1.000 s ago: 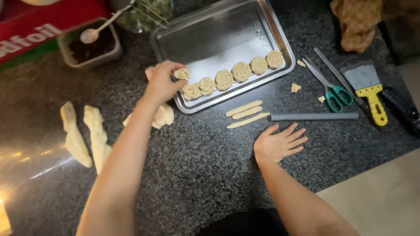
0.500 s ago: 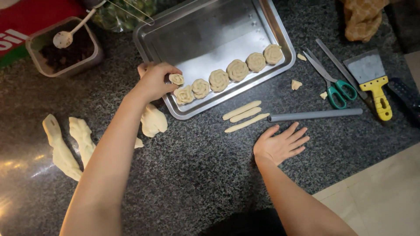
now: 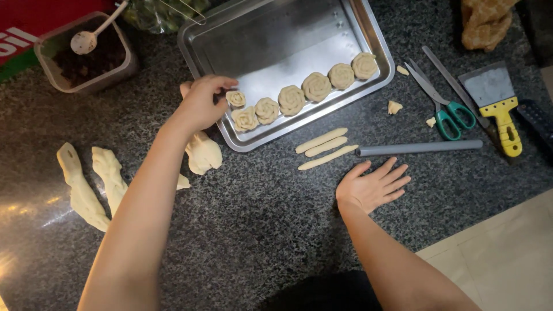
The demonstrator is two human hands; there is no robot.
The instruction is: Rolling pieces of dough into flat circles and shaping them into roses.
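Far left of the grip: two long strips of raw dough [image 3: 86,184] flat on the dark granite counter [image 3: 247,224], well apart from the working hand. Up and left of the grip: plastic tub of dark filling [image 3: 86,57] with a pale spoon [image 3: 92,35] resting in it

Directly below the grip: loose lump of dough [image 3: 203,152] on the counter, touching the forearm side of the wrist

At the grip: left hand [image 3: 201,103] at the near-left corner of the steel baking tray [image 3: 276,34], fingers curled and nearly closed, fingertips [image 3: 222,86] pinching or touching the edge of a small rose-shaped dough piece [image 3: 235,98]. Firm hold or mere contact: cannot tell. Piece seated inside the tray, first in a diagonal row of six rosettes [image 3: 302,86] running up and right from the grip

Right and below the grip: three thin dough sticks [image 3: 325,148] outside the tray, beside a grey rod [image 3: 420,148]. Right hand [image 3: 374,187] spread flat and empty on the counter, below the rod's left end

Far right: green-handled scissors [image 3: 446,106], yellow-handled scraper [image 3: 498,106], small dough scraps [image 3: 394,106]

Risks, as judged: soft petals crushed by too tight a pinch; neighbouring rosette nudged and stuck, given the close spacing; lump under the wrist dragged or flattened by the forearm
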